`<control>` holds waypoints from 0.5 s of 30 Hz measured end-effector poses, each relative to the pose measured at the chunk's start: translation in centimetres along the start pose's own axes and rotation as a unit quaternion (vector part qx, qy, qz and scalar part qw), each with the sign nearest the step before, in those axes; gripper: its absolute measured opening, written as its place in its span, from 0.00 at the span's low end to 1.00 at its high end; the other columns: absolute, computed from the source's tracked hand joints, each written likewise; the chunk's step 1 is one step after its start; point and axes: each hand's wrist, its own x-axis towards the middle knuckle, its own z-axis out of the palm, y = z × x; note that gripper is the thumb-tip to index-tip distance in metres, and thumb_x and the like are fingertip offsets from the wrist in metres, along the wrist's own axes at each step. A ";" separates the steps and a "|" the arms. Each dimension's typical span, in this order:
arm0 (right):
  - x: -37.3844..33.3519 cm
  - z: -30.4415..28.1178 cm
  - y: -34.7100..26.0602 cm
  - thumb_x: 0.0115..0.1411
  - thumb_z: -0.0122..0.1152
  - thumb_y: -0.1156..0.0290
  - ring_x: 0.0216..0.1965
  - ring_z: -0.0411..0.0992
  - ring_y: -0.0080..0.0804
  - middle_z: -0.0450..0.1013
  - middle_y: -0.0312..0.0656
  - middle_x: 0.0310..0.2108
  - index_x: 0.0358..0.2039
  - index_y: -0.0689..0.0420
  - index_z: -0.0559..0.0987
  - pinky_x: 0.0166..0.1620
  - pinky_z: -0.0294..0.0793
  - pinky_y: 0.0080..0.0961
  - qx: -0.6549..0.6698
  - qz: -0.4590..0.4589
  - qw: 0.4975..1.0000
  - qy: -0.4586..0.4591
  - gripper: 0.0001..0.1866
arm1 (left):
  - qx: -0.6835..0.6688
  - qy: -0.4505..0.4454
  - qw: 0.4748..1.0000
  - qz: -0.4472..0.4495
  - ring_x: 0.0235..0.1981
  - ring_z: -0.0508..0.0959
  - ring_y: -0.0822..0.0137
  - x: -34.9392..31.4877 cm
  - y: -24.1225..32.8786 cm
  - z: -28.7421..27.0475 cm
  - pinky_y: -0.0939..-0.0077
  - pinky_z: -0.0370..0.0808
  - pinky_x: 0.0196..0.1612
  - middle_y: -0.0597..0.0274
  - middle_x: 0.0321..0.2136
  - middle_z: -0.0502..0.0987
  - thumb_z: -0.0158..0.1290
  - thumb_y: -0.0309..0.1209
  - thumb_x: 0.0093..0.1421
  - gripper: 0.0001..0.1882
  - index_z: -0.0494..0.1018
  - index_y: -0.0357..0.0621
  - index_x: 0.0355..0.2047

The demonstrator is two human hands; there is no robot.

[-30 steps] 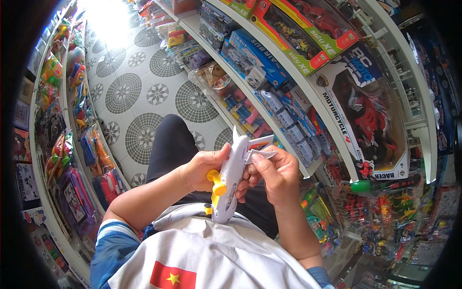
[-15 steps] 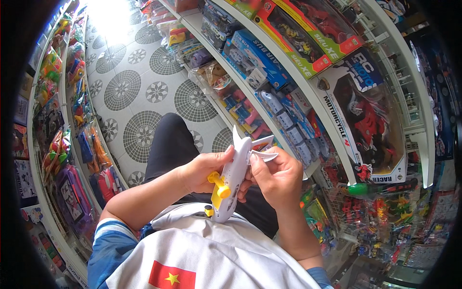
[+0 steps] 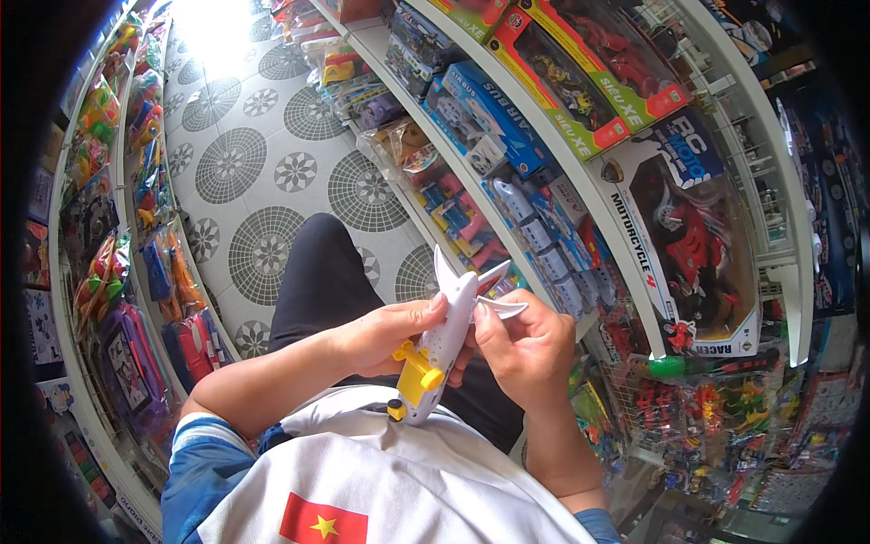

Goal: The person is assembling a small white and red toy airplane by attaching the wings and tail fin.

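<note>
A white toy airplane is held in front of my chest, tail end pointing away and its underside turned up. My left hand is closed round the fuselage, thumb laid along its side near the tail. With thumb and fingers my right hand pinches a small white tail wing at the right of the tail; whether it is fully joined to the body I cannot tell. Yellow landing gear shows on the belly, and a small dark wheel sits at the near end.
Shelves of boxed toys rise on the right, among them a boxed red motorcycle and a blue airplane box. Bagged toys line the left shelves. My bent knee is just beyond the hands, over a patterned tile floor.
The airplane has rolled slightly in my hands, so more of the yellow belly part faces up. Its tail has shifted a little nearer to me. Both hands keep their grip.
</note>
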 end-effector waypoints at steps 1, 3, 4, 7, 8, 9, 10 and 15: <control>0.0 -0.1 -0.1 0.61 0.60 0.75 0.21 0.70 0.14 0.75 0.35 0.18 0.25 0.64 0.76 0.24 0.70 0.18 -0.033 -0.019 0.999 0.003 0.08 | 0.012 0.005 1.000 0.001 0.45 0.79 0.51 0.0 -0.1 -0.1 0.56 0.75 0.52 0.45 0.43 0.77 0.36 0.56 0.68 0.32 0.66 0.37 0.54; 0.0 -0.1 -0.1 0.61 0.61 0.74 0.21 0.69 0.13 0.75 0.34 0.18 0.25 0.63 0.76 0.24 0.68 0.17 -0.029 -0.016 0.999 0.007 0.08 | 0.024 0.008 1.000 0.000 0.46 0.79 0.52 -0.1 0.0 0.1 0.57 0.75 0.52 0.45 0.44 0.76 0.37 0.56 0.68 0.32 0.66 0.38 0.54; -0.1 -0.1 0.0 0.60 0.61 0.73 0.21 0.67 0.12 0.75 0.33 0.18 0.24 0.62 0.77 0.24 0.67 0.17 -0.024 -0.012 1.000 0.012 0.09 | 0.036 0.012 0.999 -0.004 0.46 0.79 0.53 -0.2 0.0 0.3 0.57 0.75 0.52 0.46 0.45 0.76 0.37 0.57 0.68 0.32 0.65 0.39 0.54; -0.1 -0.2 0.3 0.60 0.61 0.73 0.21 0.67 0.11 0.75 0.32 0.17 0.25 0.62 0.77 0.24 0.67 0.17 -0.051 -0.034 0.998 0.009 0.08 | 0.024 0.008 1.000 -0.010 0.44 0.78 0.61 -0.3 0.1 0.6 0.65 0.76 0.48 0.55 0.42 0.74 0.39 0.55 0.68 0.29 0.65 0.43 0.53; -0.1 -0.2 0.3 0.60 0.61 0.73 0.21 0.67 0.11 0.75 0.32 0.17 0.25 0.62 0.77 0.24 0.67 0.17 -0.053 -0.034 0.998 0.009 0.08 | 0.024 0.007 1.000 -0.009 0.44 0.78 0.61 -0.4 0.0 0.5 0.65 0.76 0.48 0.55 0.42 0.74 0.39 0.55 0.68 0.29 0.65 0.43 0.53; -0.1 -0.1 0.2 0.60 0.62 0.73 0.21 0.67 0.11 0.74 0.32 0.17 0.25 0.62 0.76 0.24 0.67 0.17 -0.047 -0.033 0.998 0.007 0.09 | 0.023 0.005 1.000 -0.007 0.44 0.77 0.62 -0.4 -0.1 0.5 0.65 0.75 0.48 0.56 0.43 0.73 0.39 0.55 0.68 0.28 0.65 0.45 0.53; -0.1 -0.1 0.3 0.60 0.62 0.73 0.21 0.67 0.11 0.74 0.32 0.17 0.24 0.62 0.76 0.24 0.66 0.17 -0.040 -0.031 0.999 0.006 0.09 | 0.023 0.003 1.000 -0.005 0.45 0.77 0.62 -0.4 -0.2 0.4 0.65 0.75 0.48 0.57 0.43 0.73 0.39 0.55 0.68 0.27 0.65 0.46 0.53; -0.2 0.1 0.6 0.60 0.61 0.75 0.21 0.67 0.10 0.74 0.31 0.16 0.24 0.62 0.76 0.24 0.66 0.16 -0.015 -0.029 0.999 0.003 0.08 | 0.025 -0.007 1.000 -0.003 0.45 0.77 0.62 -0.5 -0.1 0.7 0.65 0.75 0.48 0.58 0.44 0.73 0.39 0.54 0.68 0.26 0.65 0.47 0.53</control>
